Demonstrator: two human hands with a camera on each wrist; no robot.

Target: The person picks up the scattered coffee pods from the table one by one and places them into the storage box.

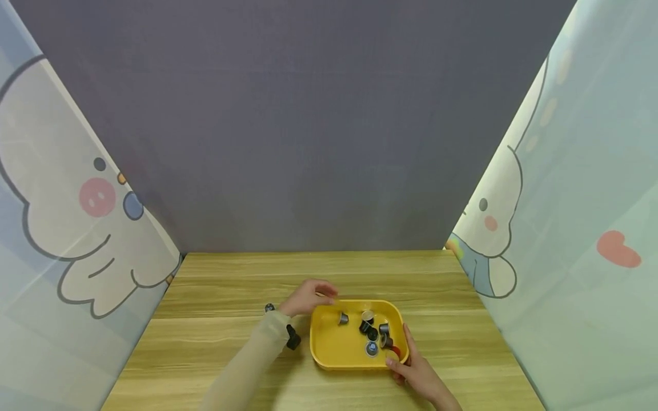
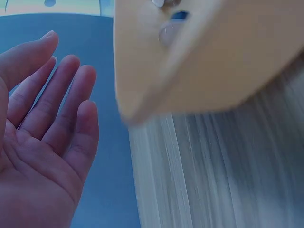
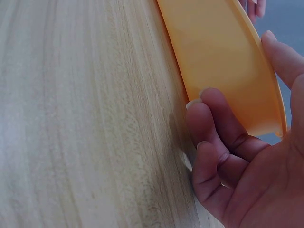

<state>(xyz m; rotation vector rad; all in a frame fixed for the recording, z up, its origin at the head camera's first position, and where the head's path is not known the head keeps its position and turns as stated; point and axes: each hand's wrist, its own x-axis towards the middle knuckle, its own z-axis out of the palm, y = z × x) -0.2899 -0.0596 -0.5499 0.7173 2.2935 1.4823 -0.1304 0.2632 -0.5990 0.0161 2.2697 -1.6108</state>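
A yellow plastic tray [image 1: 331, 345] holds several small coffee capsules. A dark grey capsule [image 1: 343, 318] lies apart towards the tray's left, while black, grey and blue ones [image 1: 372, 349] cluster on the right. One red capsule [image 1: 396, 350] is partly hidden near my right thumb. My right hand [image 1: 420, 375] grips the tray's near right corner, thumb over the rim and fingers curled against the outer wall [image 3: 213, 57]. Beside the far left corner, my left hand [image 1: 307, 297] hovers with fingers loosely extended. Its palm shows nothing held in the left wrist view.
The tray is over a wood-grain table [image 1: 216, 325]. A dark grey panel [image 1: 308, 142] rises behind the table, and printed cartoon curtains [image 1: 565, 171] hang at both sides. Black pieces [image 1: 293, 338] show at my left wrist.
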